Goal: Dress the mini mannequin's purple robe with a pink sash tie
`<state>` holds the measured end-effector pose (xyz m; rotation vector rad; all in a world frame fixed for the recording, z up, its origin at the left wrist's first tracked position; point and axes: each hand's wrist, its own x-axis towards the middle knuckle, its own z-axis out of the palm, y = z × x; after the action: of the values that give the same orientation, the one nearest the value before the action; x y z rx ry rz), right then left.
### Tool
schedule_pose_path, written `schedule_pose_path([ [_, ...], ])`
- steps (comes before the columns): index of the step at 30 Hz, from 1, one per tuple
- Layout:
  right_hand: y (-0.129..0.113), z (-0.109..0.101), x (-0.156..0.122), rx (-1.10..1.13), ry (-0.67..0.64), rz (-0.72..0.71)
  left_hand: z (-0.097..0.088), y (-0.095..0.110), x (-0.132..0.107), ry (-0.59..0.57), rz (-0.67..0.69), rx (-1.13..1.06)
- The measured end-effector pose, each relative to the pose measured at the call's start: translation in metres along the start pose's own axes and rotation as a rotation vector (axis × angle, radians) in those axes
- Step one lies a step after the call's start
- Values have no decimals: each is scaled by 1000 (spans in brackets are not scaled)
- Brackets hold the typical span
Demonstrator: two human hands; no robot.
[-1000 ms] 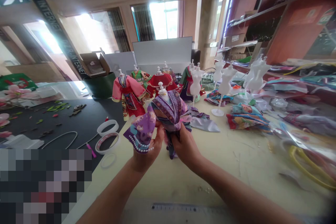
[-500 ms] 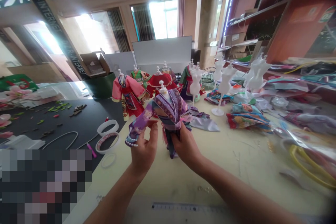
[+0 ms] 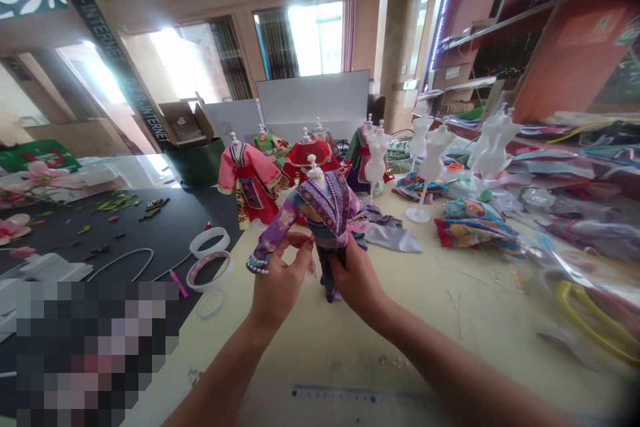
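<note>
A miniature mannequin wears a purple patterned robe with a bead-trimmed collar and a sleeve edged in white beads. It stands upright in front of me, its white knob neck showing on top. My right hand is closed around its dark lower garment, just under the waist. Thumb and forefinger of my left hand meet at the waist, pinching the top of a thin pink tassel. The beaded sleeve lies over the back of that left hand.
Dressed mannequins, one in a pink robe, stand behind; bare white mannequins are right of them. Folded doll clothes and yellow-handled scissors lie right. Tape rolls are left, a ruler in front.
My left thumb and forefinger have moved right to the waist and closed on the tassel. My right hand keeps its grip. The view has shifted slightly.
</note>
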<state>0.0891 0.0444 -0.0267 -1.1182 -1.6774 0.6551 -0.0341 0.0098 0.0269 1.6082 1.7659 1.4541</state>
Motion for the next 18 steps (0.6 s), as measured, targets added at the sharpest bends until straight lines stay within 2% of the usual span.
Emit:
schedule_pose_path([
  [4, 0, 0, 0, -14, -3, -8, -5, 8, -6, -24, -114, -34],
  [9, -1, 0, 0, -50, 27, -14, -5, 9, -11, -66, -134, -141],
  [13, -1, -1, 0, -29, 38, -50, -6, 7, -13, -166, 38, -135],
  [15, -1, -1, 1, -5, 23, -55, -7, 4, -13, -142, 93, -140],
  [18, -2, -1, 2, -46, 30, -33, -4, -2, -11, -17, -14, -207],
])
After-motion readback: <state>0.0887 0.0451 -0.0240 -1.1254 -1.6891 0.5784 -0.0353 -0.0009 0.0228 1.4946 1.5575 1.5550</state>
